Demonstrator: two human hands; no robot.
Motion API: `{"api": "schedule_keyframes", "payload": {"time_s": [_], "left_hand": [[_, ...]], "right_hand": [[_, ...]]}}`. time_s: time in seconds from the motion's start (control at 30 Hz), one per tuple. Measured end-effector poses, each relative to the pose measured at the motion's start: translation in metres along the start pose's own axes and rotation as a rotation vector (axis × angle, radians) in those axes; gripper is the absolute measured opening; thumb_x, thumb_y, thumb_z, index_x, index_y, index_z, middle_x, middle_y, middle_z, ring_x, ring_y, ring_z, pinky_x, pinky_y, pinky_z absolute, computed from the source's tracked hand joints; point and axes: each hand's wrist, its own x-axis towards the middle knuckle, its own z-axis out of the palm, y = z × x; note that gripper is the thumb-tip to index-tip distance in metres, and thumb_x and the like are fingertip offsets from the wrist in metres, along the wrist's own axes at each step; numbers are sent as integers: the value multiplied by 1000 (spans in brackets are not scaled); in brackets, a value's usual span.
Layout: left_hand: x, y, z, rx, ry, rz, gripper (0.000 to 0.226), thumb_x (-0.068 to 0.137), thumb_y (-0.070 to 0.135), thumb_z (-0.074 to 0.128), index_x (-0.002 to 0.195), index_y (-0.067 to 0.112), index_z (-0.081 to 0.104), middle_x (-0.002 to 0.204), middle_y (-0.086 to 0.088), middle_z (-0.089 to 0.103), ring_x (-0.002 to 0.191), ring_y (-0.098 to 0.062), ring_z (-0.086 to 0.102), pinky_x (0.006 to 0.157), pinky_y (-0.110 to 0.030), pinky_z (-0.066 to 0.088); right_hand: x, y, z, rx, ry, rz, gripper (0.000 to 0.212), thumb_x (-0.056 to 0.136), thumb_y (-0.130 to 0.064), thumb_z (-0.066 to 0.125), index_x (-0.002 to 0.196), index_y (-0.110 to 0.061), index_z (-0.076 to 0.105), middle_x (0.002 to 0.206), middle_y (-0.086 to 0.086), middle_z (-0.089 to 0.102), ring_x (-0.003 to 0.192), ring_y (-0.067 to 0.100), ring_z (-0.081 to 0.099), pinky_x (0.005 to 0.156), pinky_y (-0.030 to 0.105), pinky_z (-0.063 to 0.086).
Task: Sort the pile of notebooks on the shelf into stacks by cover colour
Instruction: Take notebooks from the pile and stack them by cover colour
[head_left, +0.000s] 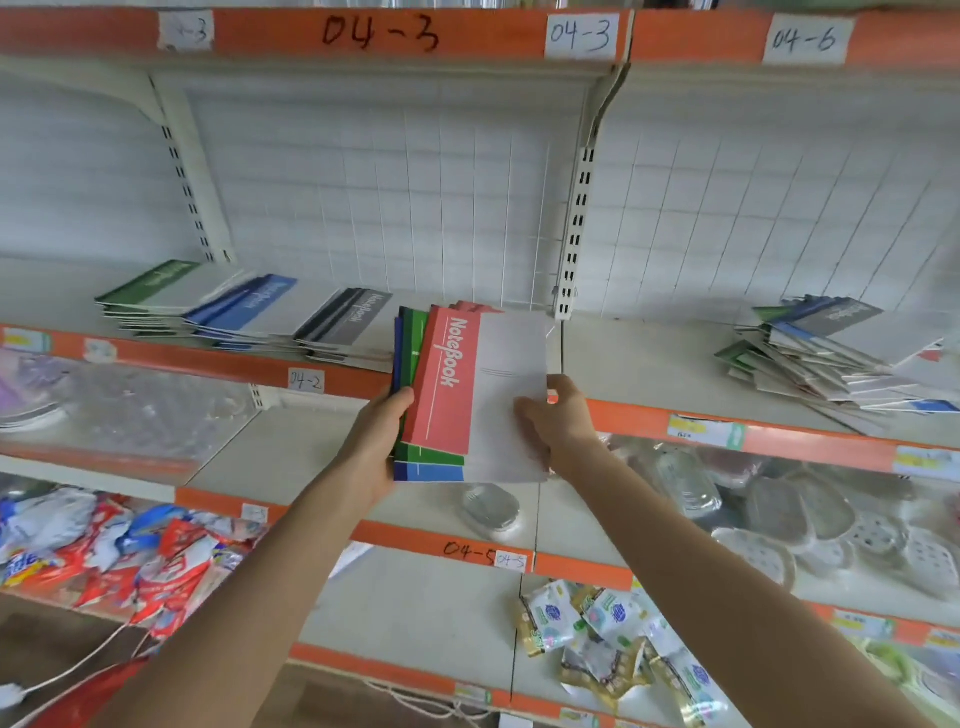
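A notebook bundle (467, 395) held before the shelf (649, 358)
The left hand (374, 441) has its grip wrapped round the spine edge, the right hand (561, 421) has its grip pinching the white side; the mixed pile (841, 353) lies on the shelf's right.

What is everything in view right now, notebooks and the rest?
bundle: one, several notebooks, red on top with green and blue beneath; held in front of the shelf
green stack: one, green; shelf, far left
blue stack: one, blue; right of the green stack
grey stack: one, grey; right of the blue stack
pile: one, mixed green, blue and grey; shelf, far right
shelf: one, white with an orange edge; middle tier
snack bags: many, red and blue; lower left
clear packs: many, clear; tier under the pile
sachets: several, white and gold; bottom right
left hand: one; grips the bundle's left edge
right hand: one; holds the bundle's right side
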Motion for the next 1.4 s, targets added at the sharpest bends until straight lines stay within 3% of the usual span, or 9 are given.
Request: {"api": "schedule_keyframes", "payload": {"time_s": [0.33,0.57,0.63,0.7,0.87,1.0,1.23,1.33,1.4], "left_hand": [[59,36,-48,22,29,30,20,98,19,47,116,22,54,96,-5,66,80,-20,64,62,-32,51],[100,62,-57,10,47,49,10,96,15,49,97,21,56,87,-5,64,73,-19,62,60,-32,49],[110,70,-61,31,38,57,14,96,16,50,107,22,57,89,-5,66,78,-21,64,64,-33,51],[120,76,-64,73,39,51,20,96,19,50,115,21,56,90,-4,67,79,-21,65,64,-33,52],[133,87,-69,105,38,59,27,98,20,48,124,19,53,86,-3,65,73,-18,63,47,-28,51],[145,91,-69,105,57,101,30,98,19,46,127,21,52,83,-1,63,69,-15,60,34,-20,46],[165,87,-61,26,-2,90,19,98,15,46,112,24,56,91,-5,66,79,-20,63,62,-33,50],[171,86,-63,-2,-20,111,17,98,16,46,107,28,54,93,-2,65,80,-19,63,62,-33,50],[176,87,-70,-20,-18,114,18,98,17,47,112,25,55,98,-4,66,81,-18,64,62,-32,51]], "right_hand": [[52,-25,19,-254,265,-4,33,82,-2,51,114,-2,53,102,17,63,95,33,61,80,41,53],[113,-34,4,-325,310,76,18,84,4,49,99,10,57,85,18,58,80,31,61,33,21,44],[125,-40,9,-402,295,109,4,86,4,49,84,4,52,69,12,50,66,26,54,23,13,31],[140,-43,14,-443,273,118,19,87,6,48,70,-1,45,63,8,43,54,22,45,22,13,26],[168,-43,25,-679,260,72,20,87,-2,49,105,5,55,75,10,52,97,36,60,68,32,49],[175,-40,30,-874,174,18,23,86,-8,51,106,3,56,93,15,56,87,31,56,67,30,44],[181,-46,43,-1267,64,-197,41,89,-27,57,119,-2,46,119,17,53,111,32,52,84,34,44],[173,-65,70,-938,68,-254,29,95,-30,46,94,-2,57,93,14,60,85,28,58,76,34,47],[165,-76,96,-483,-71,-61,30,95,-27,44,76,-6,54,72,8,56,60,20,53,59,28,45]]}}
